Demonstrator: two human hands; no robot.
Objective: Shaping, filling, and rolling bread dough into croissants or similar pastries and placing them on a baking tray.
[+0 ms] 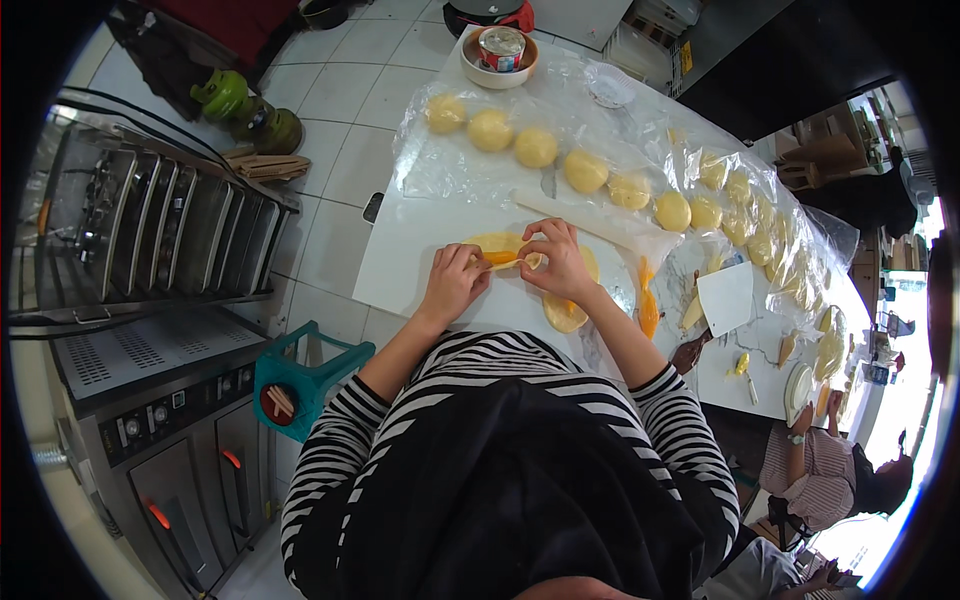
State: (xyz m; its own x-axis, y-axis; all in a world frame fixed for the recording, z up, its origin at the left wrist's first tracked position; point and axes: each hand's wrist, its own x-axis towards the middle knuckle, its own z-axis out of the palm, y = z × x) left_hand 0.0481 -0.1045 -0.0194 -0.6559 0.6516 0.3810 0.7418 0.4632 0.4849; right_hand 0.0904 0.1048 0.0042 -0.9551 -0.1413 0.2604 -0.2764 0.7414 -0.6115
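Over the near part of the white table, my left hand [458, 280] pinches the near edge of a flat yellow dough piece [495, 241] with thumb and fingertips. Across from it, my right hand [557, 262] grips the dough's right side, its fingers curled. A strip of orange filling [500, 257] lies on the dough between my hands, and the near edge is lifted beside it. Partly hidden under my right forearm is another flat dough piece [566, 314]. To the right lies an orange-filled piping bag [648, 305].
Several dough balls [535, 147] line the table under clear plastic. A long pale bar [590, 222] lies beyond my hands. At the back stands a bowl [480, 76] holding a can. A tray rack [150, 220], oven [170, 440] and green stool [330, 350] stand left; co-workers [815, 480] are right.
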